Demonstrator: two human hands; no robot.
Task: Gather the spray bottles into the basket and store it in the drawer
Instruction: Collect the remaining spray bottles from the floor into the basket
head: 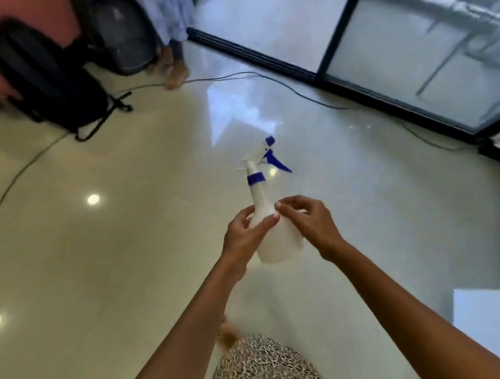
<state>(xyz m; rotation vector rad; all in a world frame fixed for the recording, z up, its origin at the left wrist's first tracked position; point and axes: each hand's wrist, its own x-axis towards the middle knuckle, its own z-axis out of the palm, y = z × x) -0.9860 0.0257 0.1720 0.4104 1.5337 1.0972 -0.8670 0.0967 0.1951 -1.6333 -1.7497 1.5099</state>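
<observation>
A white spray bottle (275, 243) with a blue collar and blue trigger is held up in front of me over the floor, its nozzle pointing away. My left hand (245, 233) grips its shoulder from the left side. Fingers of my right hand (309, 221) rest on the bottle's right side, touching the left thumb. No basket or drawer is in view.
A glossy cream tile floor (115, 256) spreads all around. A black backpack (52, 84) lies at the upper left, and a dark cable (295, 92) runs across the floor. A black-framed glass door (351, 51) stands at the upper right. Another person's bare feet (174, 74) are at the top. A white surface (494, 326) is at the lower right.
</observation>
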